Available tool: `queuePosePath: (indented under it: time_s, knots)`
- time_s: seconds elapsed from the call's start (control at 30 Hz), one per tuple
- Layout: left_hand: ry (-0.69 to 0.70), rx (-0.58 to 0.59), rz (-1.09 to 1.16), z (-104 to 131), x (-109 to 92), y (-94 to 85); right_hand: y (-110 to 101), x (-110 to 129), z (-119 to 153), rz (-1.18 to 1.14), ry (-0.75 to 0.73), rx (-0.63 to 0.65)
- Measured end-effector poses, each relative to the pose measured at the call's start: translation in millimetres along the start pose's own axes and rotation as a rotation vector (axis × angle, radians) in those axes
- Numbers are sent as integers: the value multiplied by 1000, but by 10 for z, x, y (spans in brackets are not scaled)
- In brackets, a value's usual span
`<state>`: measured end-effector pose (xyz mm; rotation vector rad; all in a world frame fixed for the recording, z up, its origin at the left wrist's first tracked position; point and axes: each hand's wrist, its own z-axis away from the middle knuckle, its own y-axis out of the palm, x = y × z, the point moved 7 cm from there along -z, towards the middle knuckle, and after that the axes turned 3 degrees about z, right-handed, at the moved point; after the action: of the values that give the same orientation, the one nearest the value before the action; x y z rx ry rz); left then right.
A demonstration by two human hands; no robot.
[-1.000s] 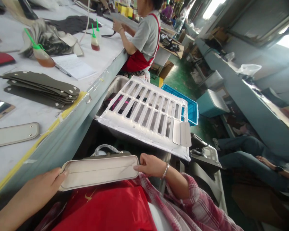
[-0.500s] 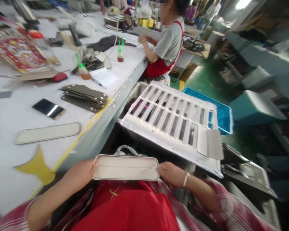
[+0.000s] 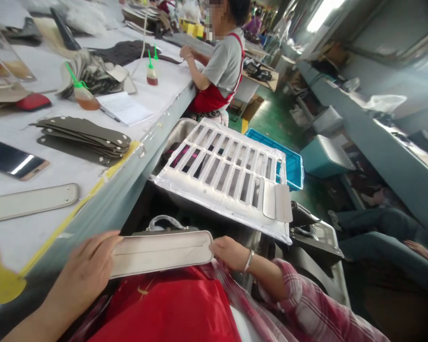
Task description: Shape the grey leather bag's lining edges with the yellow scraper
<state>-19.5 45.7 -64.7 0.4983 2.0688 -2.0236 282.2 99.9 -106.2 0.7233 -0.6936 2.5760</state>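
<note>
A long white panel with rounded corners and a dark edge [image 3: 164, 251] is held level above my red apron [image 3: 171, 304]. A thin line runs along its face. My left hand [image 3: 92, 261] grips its left end, covering that corner. At the opposite end, my right hand [image 3: 230, 254] pinches the edge between thumb and fingers. Just behind the panel shows a clear-wrapped handle [image 3: 167, 221]. A similar pale panel [image 3: 32, 202] lies on the table to the left, near a phone [image 3: 16, 159] and a stack of grey-brown pieces [image 3: 83, 137].
A white slotted rack [image 3: 221, 171] stands ahead, with two small panels [image 3: 276, 202] on its right corner. Behind it is a blue crate [image 3: 292, 166]. A co-worker [image 3: 219, 66] sits at the white table [image 3: 164, 107]. Another person's legs [image 3: 381, 237] show at right.
The view has swung right, so the table things sit further left. My left hand has come further over the panel's end, and the panel now tilts slightly, right end higher.
</note>
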Motion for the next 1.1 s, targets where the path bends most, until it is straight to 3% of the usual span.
queuePosePath:
  time_s: [0.07, 0.17, 0.23, 0.33, 0.53, 0.77, 0.93, 1.0, 1.03, 1.07, 1.1]
  knots:
    - [232, -54, 42, -12, -374, 35, 16, -15, -15, -55, 13, 9]
    - [624, 40, 70, -62, -1029, 317, 43, -12, -30, -148, 33, 23]
    - [719, 149, 38, -159, -1310, 568, 50, -7, -29, -202, 57, 21]
    - [725, 186, 31, -315, -1483, 771, 41, 2, -25, -222, 86, 11]
    - [707, 133, 18, -328, -1443, 777, 73, -19, -70, -161, 128, 8]
    - [710, 143, -38, -318, -1438, 737, -35, 158, -84, 236, -145, -347]
    - [687, 121, 1, -309, -1427, 603, 118, 71, -68, -154, -47, -226]
    - [682, 67, 86, -226, -1287, 436, 155, 69, -53, -265, -40, -200]
    - [608, 5, 136, -193, -1124, 317, 162, 67, -50, -297, -41, -197]
    - [490, -61, 181, -156, -902, 195, 166, 60, -50, -321, -39, -197]
    - [259, -166, 215, -122, -577, 62, 169, 49, -52, -340, -35, -194]
